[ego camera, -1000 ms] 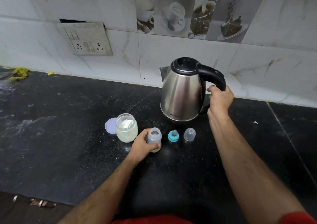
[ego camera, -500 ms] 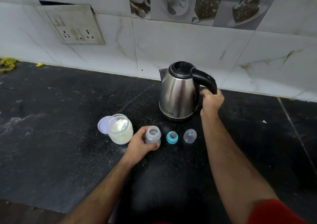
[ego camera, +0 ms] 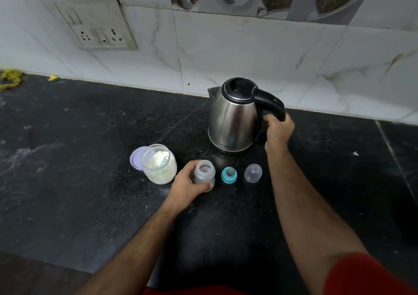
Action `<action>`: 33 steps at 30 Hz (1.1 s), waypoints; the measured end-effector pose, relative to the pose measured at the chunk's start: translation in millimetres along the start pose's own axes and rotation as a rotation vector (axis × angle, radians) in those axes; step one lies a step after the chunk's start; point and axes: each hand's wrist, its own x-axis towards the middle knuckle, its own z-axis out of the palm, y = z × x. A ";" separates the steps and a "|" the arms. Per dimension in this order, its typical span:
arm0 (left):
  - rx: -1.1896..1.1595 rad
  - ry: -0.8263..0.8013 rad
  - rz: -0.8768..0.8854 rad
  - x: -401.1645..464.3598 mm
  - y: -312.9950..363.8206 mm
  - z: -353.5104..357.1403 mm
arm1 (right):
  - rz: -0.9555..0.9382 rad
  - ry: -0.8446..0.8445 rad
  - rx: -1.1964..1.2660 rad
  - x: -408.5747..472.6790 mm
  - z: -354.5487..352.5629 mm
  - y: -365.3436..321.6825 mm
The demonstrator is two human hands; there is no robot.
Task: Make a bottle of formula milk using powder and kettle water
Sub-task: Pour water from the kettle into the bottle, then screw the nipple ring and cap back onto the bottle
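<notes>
A steel kettle [ego camera: 233,118] with a black lid and handle stands on the black counter [ego camera: 79,159]. My right hand [ego camera: 278,132] grips the lower part of its handle. My left hand [ego camera: 187,184] holds a small open translucent baby bottle [ego camera: 204,172] upright on the counter in front of the kettle. Left of the bottle stands an open glass jar [ego camera: 159,163] of white powder, with its lilac lid [ego camera: 136,159] lying behind it. To the bottle's right sit the teal-ringed teat [ego camera: 229,175] and the clear cap [ego camera: 253,173].
A tiled wall runs behind the counter, with a switch-and-socket plate [ego camera: 95,23] at the upper left. Yellow scraps [ego camera: 10,78] lie at the far left by the wall. The counter's front edge [ego camera: 67,265] is at the lower left.
The view has tilted down and moved a little closer. Both hands keep their holds on the bottle and the kettle handle. The kettle still rests on the counter.
</notes>
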 end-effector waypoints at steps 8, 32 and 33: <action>0.006 -0.006 0.018 -3.8 3.5 1.9 | -0.039 -0.130 -0.167 -1.9 -15.3 -5.6; 0.013 -0.010 0.054 -53.8 -14.7 -7.6 | -0.257 -0.478 -0.842 -135.0 -57.5 68.3; 0.018 -0.008 0.053 -55.6 -15.2 -7.6 | -0.230 -0.509 -0.868 -134.2 -54.8 68.4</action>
